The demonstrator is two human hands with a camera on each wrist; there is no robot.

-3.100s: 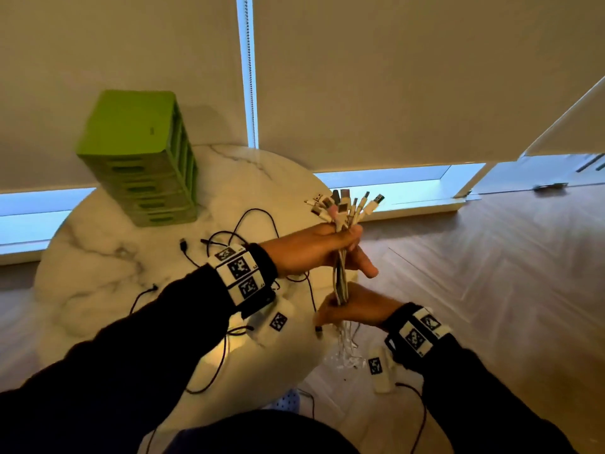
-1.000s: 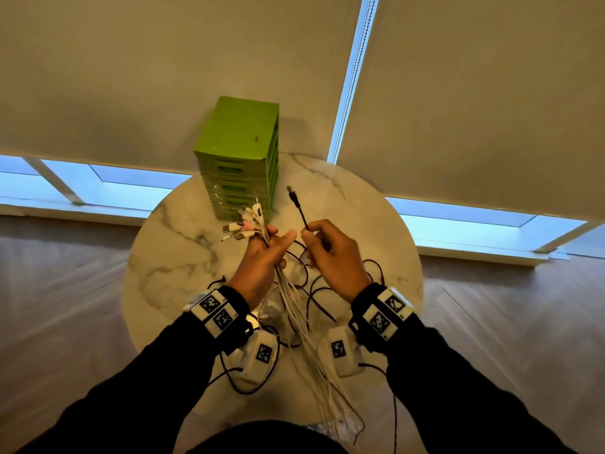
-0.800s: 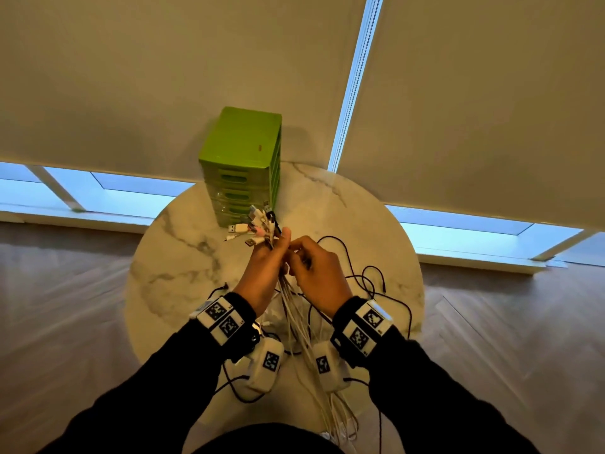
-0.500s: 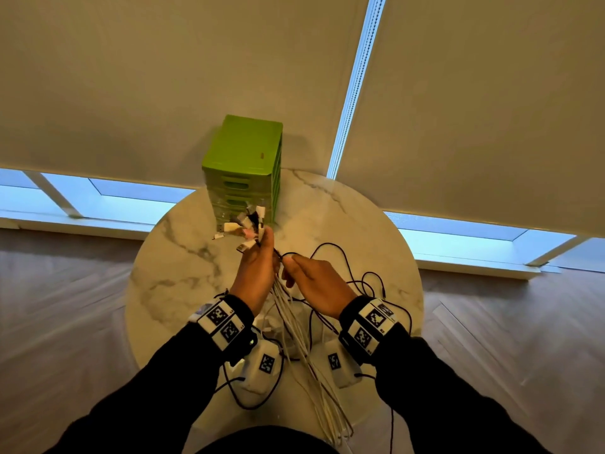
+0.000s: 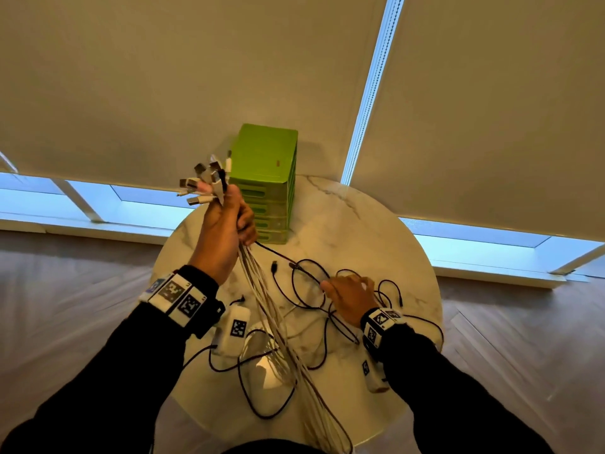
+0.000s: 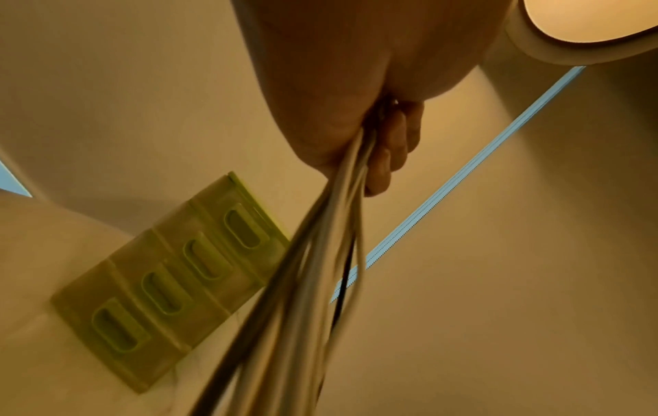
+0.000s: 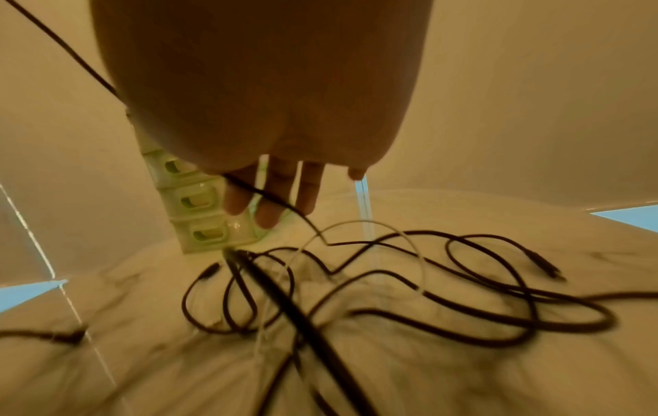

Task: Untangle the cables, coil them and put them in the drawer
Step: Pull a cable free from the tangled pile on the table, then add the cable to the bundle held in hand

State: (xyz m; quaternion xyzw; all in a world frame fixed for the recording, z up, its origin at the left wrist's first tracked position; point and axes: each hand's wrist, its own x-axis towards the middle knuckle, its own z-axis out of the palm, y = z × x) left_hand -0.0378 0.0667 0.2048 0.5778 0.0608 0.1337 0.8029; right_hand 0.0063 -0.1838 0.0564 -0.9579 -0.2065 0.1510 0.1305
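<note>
My left hand (image 5: 226, 231) is raised in front of the green drawer unit (image 5: 265, 178) and grips a bundle of white cables (image 5: 262, 299). Their plug ends (image 5: 204, 181) fan out above the fist, and one black cable runs in with them. The bundle hangs down over the table's near edge. In the left wrist view my left hand (image 6: 356, 118) is curled round the bundle (image 6: 302, 281). My right hand (image 5: 347, 293) hovers low over loose black cables (image 5: 304, 280) on the marble table (image 5: 376, 231). Its fingers (image 7: 274, 194) are straight, and a black cable (image 7: 463, 295) crosses in front of them.
The drawer unit (image 6: 170, 281) stands at the table's far edge with all its drawers closed. Tangled black cables and one thin white cable (image 7: 356, 225) spread across the middle and right of the table. Window blinds hang behind, and wooden floor lies all around.
My left hand has lifted the white bundle higher and to the left. My right hand has left the bundle and dropped to the right, onto the black cables on the table.
</note>
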